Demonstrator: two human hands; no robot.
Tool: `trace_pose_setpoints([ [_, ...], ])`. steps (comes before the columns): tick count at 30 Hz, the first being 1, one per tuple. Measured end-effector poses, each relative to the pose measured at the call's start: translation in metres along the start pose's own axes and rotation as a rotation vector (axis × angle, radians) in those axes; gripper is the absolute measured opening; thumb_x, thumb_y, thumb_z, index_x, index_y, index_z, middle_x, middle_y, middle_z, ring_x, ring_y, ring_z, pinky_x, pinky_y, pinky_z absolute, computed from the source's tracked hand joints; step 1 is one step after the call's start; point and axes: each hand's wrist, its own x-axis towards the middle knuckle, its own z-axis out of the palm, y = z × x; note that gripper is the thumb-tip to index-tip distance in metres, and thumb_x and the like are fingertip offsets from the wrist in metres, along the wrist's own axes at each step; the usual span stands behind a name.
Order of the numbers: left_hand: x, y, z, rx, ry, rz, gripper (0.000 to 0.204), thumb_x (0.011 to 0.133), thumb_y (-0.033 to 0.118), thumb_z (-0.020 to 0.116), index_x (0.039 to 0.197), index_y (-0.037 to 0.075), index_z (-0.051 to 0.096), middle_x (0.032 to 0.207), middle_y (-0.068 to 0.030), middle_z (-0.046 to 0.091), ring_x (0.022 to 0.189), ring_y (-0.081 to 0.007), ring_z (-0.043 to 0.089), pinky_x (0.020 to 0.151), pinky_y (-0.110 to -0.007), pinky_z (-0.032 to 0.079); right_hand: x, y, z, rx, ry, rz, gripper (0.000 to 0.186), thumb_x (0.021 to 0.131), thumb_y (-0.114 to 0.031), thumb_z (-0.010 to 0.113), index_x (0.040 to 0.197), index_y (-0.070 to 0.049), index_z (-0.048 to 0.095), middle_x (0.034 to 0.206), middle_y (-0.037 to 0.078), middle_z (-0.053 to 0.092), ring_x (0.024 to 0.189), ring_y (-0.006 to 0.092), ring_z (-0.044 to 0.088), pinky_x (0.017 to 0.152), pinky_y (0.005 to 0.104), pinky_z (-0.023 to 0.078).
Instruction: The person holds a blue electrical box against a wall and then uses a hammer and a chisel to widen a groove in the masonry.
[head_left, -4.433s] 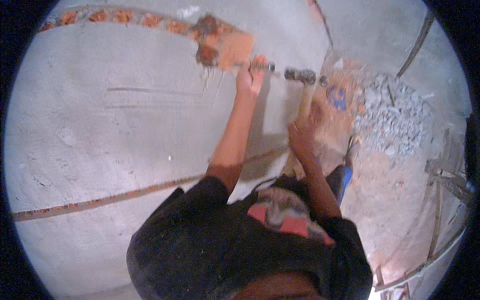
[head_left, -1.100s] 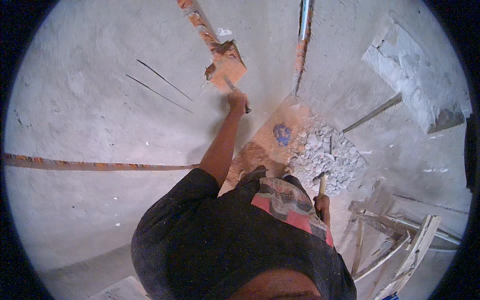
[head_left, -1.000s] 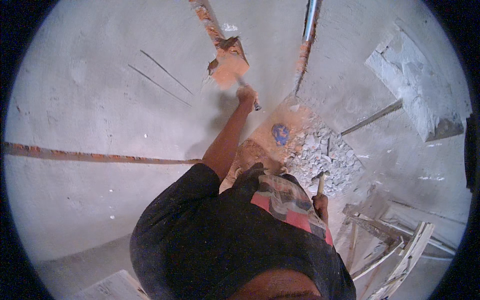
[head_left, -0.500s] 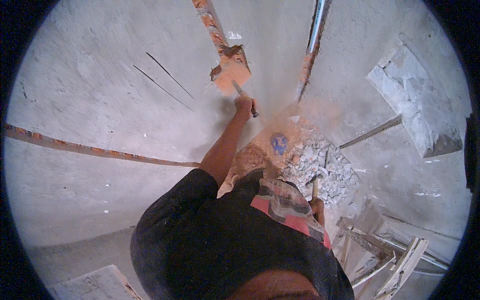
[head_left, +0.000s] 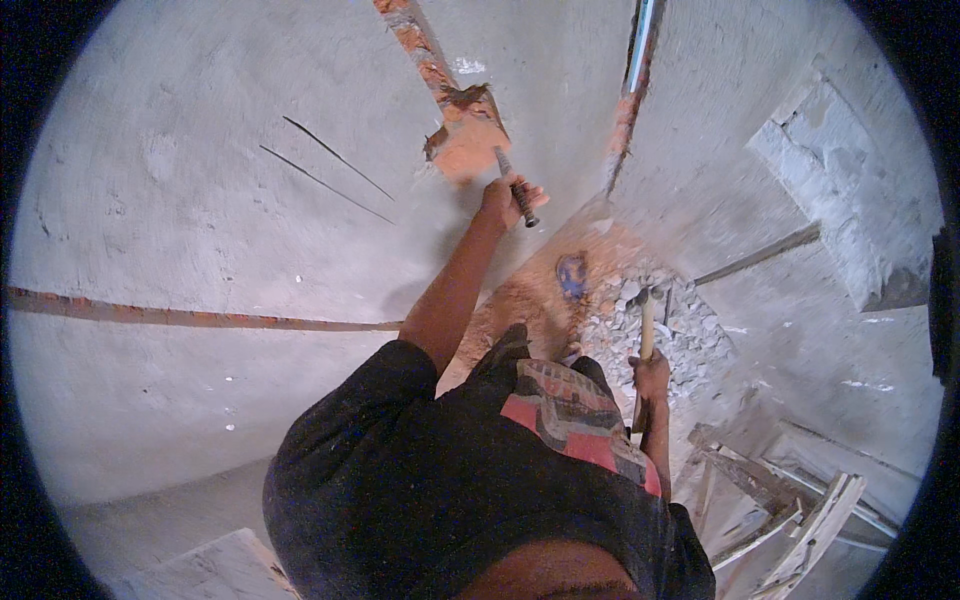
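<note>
My left hand (head_left: 497, 203) reaches up to the wall and is closed on a ribbed metal chisel (head_left: 504, 162). Its tip meets the right side of an orange brick recess (head_left: 465, 150) chipped into the grey plaster, while its head sticks out below my fingers, some of which are held loosely. Low on the right, my right hand (head_left: 651, 374) grips a hammer (head_left: 647, 328) by its pale wooden handle. The dark hammer head is raised over the rubble, apart from the chisel.
Broken grey rubble (head_left: 665, 335) and orange dust cover the floor corner, with a blue object (head_left: 572, 276) among them. Timber pieces (head_left: 815, 530) lean at lower right. A groove holding a pale pipe (head_left: 641, 45) runs down the wall. A rough slab-like patch (head_left: 830, 180) shows at right.
The chisel has shifted to the right in the recess, its head tilting further right, and my left fingers have loosened. My right hand and the hammer have risen into fuller view.
</note>
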Motion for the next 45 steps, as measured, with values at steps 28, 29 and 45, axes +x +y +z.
trace_pose_setpoints([
  [28,0.036,-0.019,0.043,-0.284,-0.132,0.045,0.017,0.099,0.014,0.039,0.108,0.002,0.031,0.108,-0.0198,0.046,0.111,-0.042,0.051,0.098,-0.068,0.037,-0.05,-0.2,-0.03,0.753,0.73,-0.481,0.019,0.09,-0.017,0.061,0.101,-0.002,0.054,0.065,0.0,0.047,0.05,0.0077,0.044,0.044,0.024,0.038],
  [29,0.035,-0.021,0.044,-0.295,-0.086,0.052,0.016,0.099,0.014,0.039,0.107,0.002,0.032,0.107,-0.0196,0.047,0.11,-0.0419,0.051,0.098,-0.068,0.038,-0.05,-0.205,-0.033,0.92,0.693,-0.58,0.015,0.09,-0.015,0.06,0.096,-0.003,0.053,0.064,0.0,0.046,0.05,0.008,0.043,0.043,0.0242,0.038],
  [45,0.045,-0.011,0.045,-0.325,-0.067,0.096,0.021,0.101,0.021,0.035,0.101,0.0,0.035,0.1,-0.0165,0.046,0.104,-0.0375,0.055,0.097,-0.06,0.043,-0.006,-0.206,0.055,0.448,0.399,-0.376,0.011,0.085,-0.014,0.059,0.089,-0.005,0.056,0.06,0.0,0.05,0.046,0.0088,0.046,0.041,0.0258,0.039],
])
